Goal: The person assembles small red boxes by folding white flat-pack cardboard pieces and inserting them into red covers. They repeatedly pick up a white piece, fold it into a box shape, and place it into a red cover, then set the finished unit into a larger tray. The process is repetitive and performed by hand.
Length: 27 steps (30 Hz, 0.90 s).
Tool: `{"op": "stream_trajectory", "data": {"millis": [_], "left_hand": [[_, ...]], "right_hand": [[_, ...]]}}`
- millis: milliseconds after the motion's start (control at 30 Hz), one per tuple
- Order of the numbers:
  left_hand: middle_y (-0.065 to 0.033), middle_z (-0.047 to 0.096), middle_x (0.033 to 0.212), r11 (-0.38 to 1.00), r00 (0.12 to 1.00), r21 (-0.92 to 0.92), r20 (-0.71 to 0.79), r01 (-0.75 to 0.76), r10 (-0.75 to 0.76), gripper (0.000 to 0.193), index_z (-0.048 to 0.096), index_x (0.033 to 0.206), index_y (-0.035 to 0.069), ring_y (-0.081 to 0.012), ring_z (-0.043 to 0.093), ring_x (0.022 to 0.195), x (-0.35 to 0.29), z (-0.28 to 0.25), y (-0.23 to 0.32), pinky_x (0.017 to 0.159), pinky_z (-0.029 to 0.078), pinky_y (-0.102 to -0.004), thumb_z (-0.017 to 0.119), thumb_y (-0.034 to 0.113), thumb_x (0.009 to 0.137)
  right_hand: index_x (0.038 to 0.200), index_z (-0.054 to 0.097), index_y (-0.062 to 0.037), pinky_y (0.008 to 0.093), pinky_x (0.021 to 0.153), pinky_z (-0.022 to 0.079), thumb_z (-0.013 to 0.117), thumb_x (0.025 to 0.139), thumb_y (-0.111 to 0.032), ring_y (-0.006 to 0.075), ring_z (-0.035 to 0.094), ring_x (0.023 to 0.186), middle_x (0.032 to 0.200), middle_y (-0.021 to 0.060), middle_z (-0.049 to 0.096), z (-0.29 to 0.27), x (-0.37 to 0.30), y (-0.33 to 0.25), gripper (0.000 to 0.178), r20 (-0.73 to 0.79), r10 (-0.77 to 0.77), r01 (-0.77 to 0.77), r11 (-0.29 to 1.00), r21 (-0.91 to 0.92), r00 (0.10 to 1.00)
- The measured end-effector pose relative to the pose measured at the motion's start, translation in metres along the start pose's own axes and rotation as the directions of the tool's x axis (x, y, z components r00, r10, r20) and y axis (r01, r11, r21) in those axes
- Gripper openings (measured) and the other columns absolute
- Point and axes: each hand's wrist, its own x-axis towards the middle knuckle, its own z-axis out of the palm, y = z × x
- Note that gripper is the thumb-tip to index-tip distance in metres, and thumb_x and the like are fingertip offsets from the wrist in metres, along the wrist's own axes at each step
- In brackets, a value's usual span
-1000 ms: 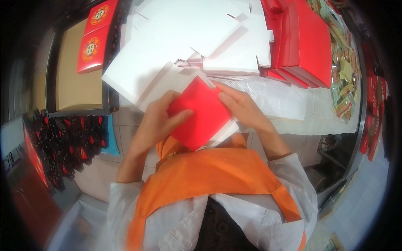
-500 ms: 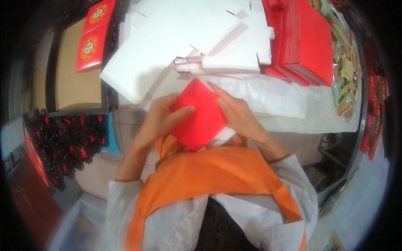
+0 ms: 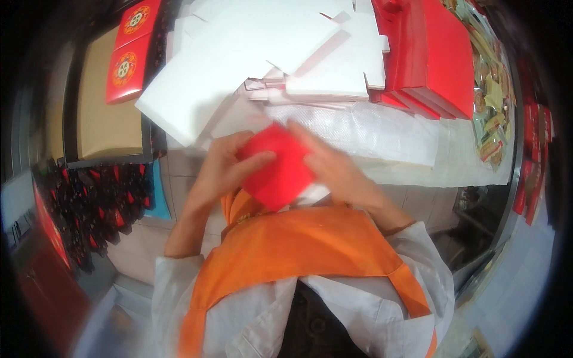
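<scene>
In front of my orange apron a small red cardboard box [image 3: 282, 179] is held up, one corner pointing away from me. Part of its white inner side shows at the lower right. My left hand [image 3: 230, 162] grips the left side, thumb lying on the red face and the other fingers hidden behind it. At the right edge, my right hand [image 3: 335, 170] presses with its thumb near the red face and fingers along the upper right side; these fingers are smeared by motion.
Beyond my hands lies a pile of flat white carton blanks [image 3: 239, 53]. Red boxes [image 3: 439, 59] stand at the right, beside small wrapped packets [image 3: 492, 119]. Leftward are two printed red boxes [image 3: 125, 68] in a brown carton [image 3: 110, 125], with black patterned pieces [image 3: 101, 209] below.
The red box has tilted and dropped slightly toward me. My right hand has shifted along its right edge, its fingers now blurred. The left hand keeps its hold.
</scene>
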Motion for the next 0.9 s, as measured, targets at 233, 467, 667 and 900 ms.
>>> {"op": "stream_trajectory", "data": {"millis": [233, 467, 667, 900], "left_hand": [[-0.0009, 0.061, 0.074, 0.998, 0.998, -0.037, -0.01, 0.055, -0.056, 0.021, 0.062, 0.088, -0.001, -0.0054, 0.054, 0.068, 0.002, -0.001, 0.007, 0.06, 0.044, -0.0197, 0.063, 0.019, 0.081], [-0.0007, 0.061, 0.076, 0.993, 0.998, 0.11, 0.06, -0.038, 0.032, 0.019, 0.062, 0.09, -0.001, -0.0051, 0.053, 0.07, 0.003, -0.001, 0.001, 0.061, 0.043, -0.0196, 0.061, 0.016, 0.081], [-0.0027, 0.062, 0.079, 0.997, 0.998, -0.063, 0.025, -0.055, 0.057, 0.02, 0.061, 0.093, 0.0, -0.0067, 0.055, 0.072, -0.001, -0.01, 0.002, 0.064, 0.045, -0.0206, 0.061, 0.016, 0.081], [-0.0037, 0.062, 0.079, 0.998, 0.999, 0.038, -0.027, 0.041, -0.04, 0.022, 0.061, 0.092, 0.0, -0.0084, 0.057, 0.07, 0.005, -0.013, 0.003, 0.062, 0.046, -0.0199, 0.061, 0.019, 0.082]], "right_hand": [[0.132, 0.025, 0.0022, 0.0336, 0.103, 0.025, 0.038, 0.09, -0.014, 0.0299, 0.03, 0.126, 0.135, 0.0189, 0.03, -0.001, 0.005, 0.001, 0.047, 0.01, 0.007, -0.007, 1.0, 0.016, 1.0], [0.132, 0.027, 0.0008, 0.0345, 0.103, 0.027, 0.042, 0.089, -0.015, 0.0306, 0.033, 0.123, 0.133, 0.0188, 0.033, 0.002, 0.004, 0.011, 0.048, 0.051, -0.124, 0.134, 0.93, -0.342, 0.991], [0.133, 0.026, 0.0005, 0.0311, 0.101, 0.029, 0.043, 0.09, -0.014, 0.0233, 0.035, 0.123, 0.136, 0.014, 0.032, -0.005, 0.003, 0.016, 0.049, 0.021, 0.048, -0.052, 0.937, 0.344, 0.999], [0.133, 0.027, 0.002, 0.031, 0.103, 0.023, 0.04, 0.088, -0.011, 0.0239, 0.029, 0.127, 0.138, 0.0151, 0.028, -0.007, 0.003, 0.007, 0.048, 0.029, -0.098, 0.096, 0.992, 0.086, 0.995]]}}
